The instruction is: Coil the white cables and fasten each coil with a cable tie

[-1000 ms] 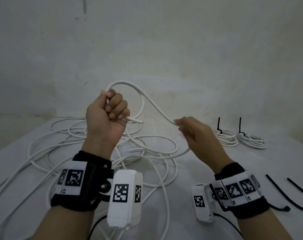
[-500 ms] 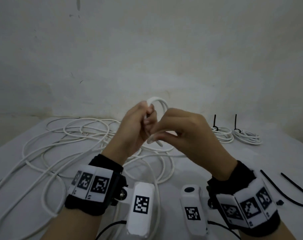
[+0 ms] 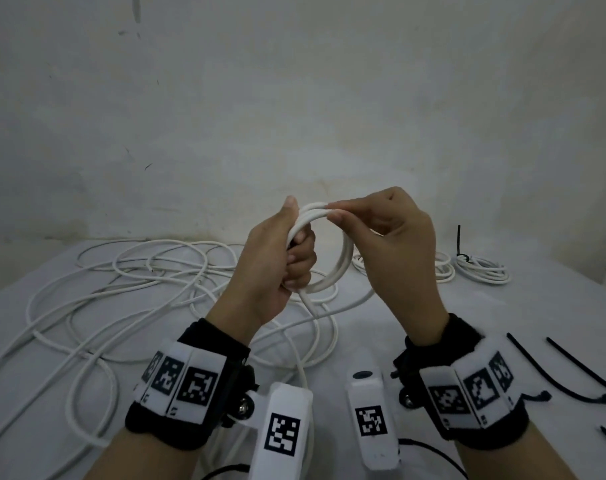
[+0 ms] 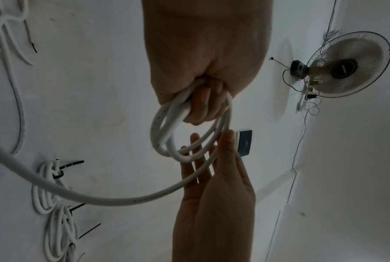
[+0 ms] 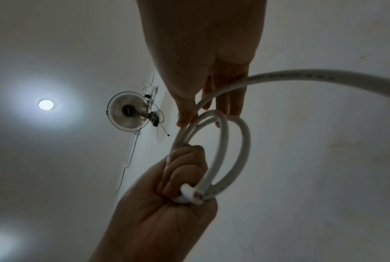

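Note:
Above the table, my left hand (image 3: 296,258) is fisted round a small coil of white cable (image 3: 344,258) with two loops. At the coil's top my right hand (image 3: 331,211) pinches the cable between thumb and forefinger. The left wrist view shows the coil (image 4: 164,140) hanging from the left fist (image 4: 203,102), the right hand's fingers (image 4: 227,141) behind it. In the right wrist view the cable (image 5: 324,75) runs from the right fingers (image 5: 187,117) off to the right, and its cut end (image 5: 188,194) sticks out of the left fist. The rest of the cable trails down to the table.
Loose white cables (image 3: 121,289) sprawl over the left half of the white table (image 3: 554,306). Two tied coils (image 3: 481,270) lie at the back right. Black cable ties (image 3: 571,372) lie at the right edge. A wall fan (image 4: 346,65) and a ceiling lamp (image 5: 46,104) are overhead.
My right hand swung in from the right with the cable and laid another loop against my left fist. It now pinches the top of the coil.

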Available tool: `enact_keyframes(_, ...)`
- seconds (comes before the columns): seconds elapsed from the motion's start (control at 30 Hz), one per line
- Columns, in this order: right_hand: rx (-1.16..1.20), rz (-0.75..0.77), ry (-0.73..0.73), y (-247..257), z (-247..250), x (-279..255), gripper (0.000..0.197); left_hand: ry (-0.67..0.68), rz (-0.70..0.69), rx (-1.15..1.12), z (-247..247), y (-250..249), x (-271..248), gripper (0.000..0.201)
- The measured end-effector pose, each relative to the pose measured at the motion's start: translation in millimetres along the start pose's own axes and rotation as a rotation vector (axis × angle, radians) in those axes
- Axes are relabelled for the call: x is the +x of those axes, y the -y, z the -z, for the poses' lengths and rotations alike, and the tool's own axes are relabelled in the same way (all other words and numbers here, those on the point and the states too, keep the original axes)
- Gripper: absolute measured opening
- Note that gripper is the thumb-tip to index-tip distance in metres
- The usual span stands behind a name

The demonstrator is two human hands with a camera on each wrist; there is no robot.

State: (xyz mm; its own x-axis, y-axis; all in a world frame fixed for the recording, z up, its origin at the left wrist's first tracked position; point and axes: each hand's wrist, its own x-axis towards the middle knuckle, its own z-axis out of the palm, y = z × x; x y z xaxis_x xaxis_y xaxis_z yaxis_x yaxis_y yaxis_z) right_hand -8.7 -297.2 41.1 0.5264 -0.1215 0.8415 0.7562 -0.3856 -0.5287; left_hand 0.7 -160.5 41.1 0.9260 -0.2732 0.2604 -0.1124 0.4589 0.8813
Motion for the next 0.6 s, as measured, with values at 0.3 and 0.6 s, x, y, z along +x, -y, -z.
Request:
enact_keyframes(0.3,-0.255,0.138,0.263,-12.1,0.1,0.7,0.036,-0.05,-0.098,0.051,2.8,-2.5,1.4,0.05)
enact_keyframes(0.6,-0.002,-0.132,0.453,-1.7,4.2,3.1,0.017,-0.056,-0.136,0.167,7.8,-10.3,-0.1,0.04)
